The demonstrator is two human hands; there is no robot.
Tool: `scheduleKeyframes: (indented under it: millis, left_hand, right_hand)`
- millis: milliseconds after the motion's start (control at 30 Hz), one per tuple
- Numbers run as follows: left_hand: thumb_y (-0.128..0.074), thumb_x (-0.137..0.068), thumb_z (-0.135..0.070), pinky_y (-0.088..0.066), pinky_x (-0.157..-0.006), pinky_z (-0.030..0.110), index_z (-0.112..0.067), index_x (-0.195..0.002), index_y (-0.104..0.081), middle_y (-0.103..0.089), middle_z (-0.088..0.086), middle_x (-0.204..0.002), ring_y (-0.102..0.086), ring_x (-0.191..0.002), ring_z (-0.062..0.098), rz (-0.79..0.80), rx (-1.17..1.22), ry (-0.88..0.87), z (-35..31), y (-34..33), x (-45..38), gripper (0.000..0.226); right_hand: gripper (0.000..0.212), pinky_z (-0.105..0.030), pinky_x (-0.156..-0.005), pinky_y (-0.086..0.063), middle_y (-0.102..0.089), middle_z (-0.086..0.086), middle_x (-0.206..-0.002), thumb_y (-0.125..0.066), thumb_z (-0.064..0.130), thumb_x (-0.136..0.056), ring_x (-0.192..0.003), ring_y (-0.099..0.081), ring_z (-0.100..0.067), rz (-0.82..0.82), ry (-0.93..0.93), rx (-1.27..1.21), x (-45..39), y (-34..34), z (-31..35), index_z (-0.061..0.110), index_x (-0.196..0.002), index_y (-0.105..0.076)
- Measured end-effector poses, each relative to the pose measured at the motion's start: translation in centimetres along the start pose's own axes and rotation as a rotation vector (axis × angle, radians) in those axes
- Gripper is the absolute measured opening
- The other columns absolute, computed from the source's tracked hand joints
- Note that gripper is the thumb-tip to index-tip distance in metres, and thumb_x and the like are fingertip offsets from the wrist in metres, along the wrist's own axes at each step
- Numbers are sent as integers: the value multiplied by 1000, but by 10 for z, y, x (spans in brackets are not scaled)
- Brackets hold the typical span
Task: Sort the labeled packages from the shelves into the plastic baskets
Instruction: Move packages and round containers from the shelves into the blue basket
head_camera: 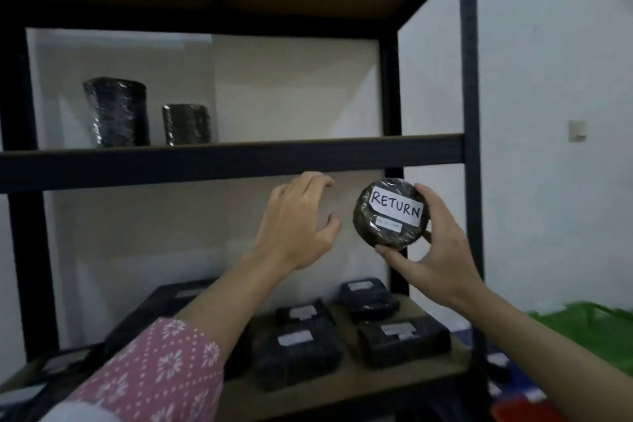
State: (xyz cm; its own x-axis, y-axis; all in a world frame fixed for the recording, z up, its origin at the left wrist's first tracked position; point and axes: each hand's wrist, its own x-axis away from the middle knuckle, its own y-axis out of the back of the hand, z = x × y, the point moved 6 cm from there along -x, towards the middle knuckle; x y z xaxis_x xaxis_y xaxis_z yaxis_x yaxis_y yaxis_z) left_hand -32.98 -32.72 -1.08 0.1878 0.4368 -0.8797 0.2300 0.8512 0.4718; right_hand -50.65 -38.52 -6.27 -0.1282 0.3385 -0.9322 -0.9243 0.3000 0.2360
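Observation:
My right hand (435, 247) grips a round black-wrapped package (383, 233) whose white label reads RETURN, held in front of the shelf unit's right post. My left hand (298, 219) hovers just left of it, fingers spread and curled, holding nothing. Two upright black-wrapped cylinders, a tall one (116, 111) and a shorter one (186, 123), stand on the upper shelf (239, 151). Several flat black packages with small white labels (298, 349) lie on the lower shelf (359, 384). A green basket (589, 329) shows at the right edge, a red one (520, 411) at the bottom right.
The black metal shelf frame has a front right post (471, 113) close to my right hand. A white wall (548, 79) with a small switch lies to the right. My left forearm wears a pink patterned sleeve (161, 373).

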Motion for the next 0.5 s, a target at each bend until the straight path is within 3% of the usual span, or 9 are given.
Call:
scheduleKeyframes:
  millis: [167,367,433,500]
  left_hand:
    - [-50,-77,-34,-28,-99,32,-13,-125,-48,-49,0,-130,-46,-120,19,172,98,106,-74,-66,32,52]
    - [-55,-80,-30,-36,-101,37,-11,-129,-46,-49,2,-130,-48,-117,21,301,154,157,-177,-142,65,53]
    - [-58,-82,-27,-36,-101,38,-12,-131,-44,-48,2,-132,-48,-117,21,341,178,206,-208,-169,78,53]
    - [-58,-83,-28,-35,-102,38,-12,-134,-41,-45,2,-136,-47,-121,21,399,190,244,-235,-198,91,55]
  right_hand:
    - [91,-37,-95,-50,-46,1,-130,-83,30,-66,-116,-48,-12,41,-115,47,47,61,-51,8,-139,-33]
    - [90,-47,-92,-50,-48,-10,-132,-84,28,-65,-118,-50,-24,112,-184,148,99,161,-126,4,-136,-35]
    - [89,-45,-94,-49,-49,-11,-131,-84,25,-64,-117,-50,-25,135,-222,164,121,191,-152,4,-136,-36]
    - [89,-32,-99,-44,-50,-13,-130,-85,24,-63,-117,-51,-26,166,-265,176,147,216,-177,3,-136,-37]
